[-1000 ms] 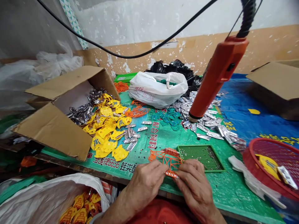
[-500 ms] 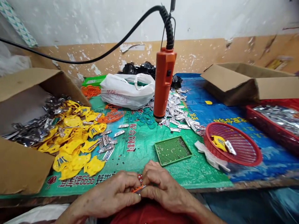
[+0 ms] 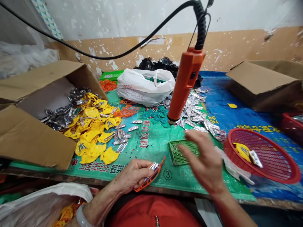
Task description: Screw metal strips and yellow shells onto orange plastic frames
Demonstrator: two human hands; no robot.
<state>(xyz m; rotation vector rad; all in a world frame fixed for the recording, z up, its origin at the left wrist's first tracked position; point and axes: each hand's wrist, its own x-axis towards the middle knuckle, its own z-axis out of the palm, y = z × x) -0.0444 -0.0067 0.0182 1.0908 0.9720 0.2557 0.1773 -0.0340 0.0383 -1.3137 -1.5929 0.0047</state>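
My left hand [image 3: 133,175] pinches an orange openwork plastic piece [image 3: 161,164] with a shiny silver plate [image 3: 154,165] against it, just over the table's front edge. My right hand [image 3: 205,164] is raised, slightly blurred, thumb and fingers apart and nothing visible between them. It covers the right part of a small green gridded tray [image 3: 175,157]. Above and behind that hand hangs an orange electric screwdriver [image 3: 186,85], tip down and tilted, on a black cable. The hand and the screwdriver look apart.
To the left, a cardboard box [image 3: 35,132] spills yellow plastic pieces [image 3: 92,148] and silver plates. More silver plates [image 3: 196,110] lie behind the screwdriver, beside a white plastic bag [image 3: 144,90]. A red basket [image 3: 262,135] and another cardboard box [image 3: 262,78] stand at right.
My right hand has let go of the orange piece and moved right and up, opening over the green tray. My left hand keeps the piece. The view has shifted left.
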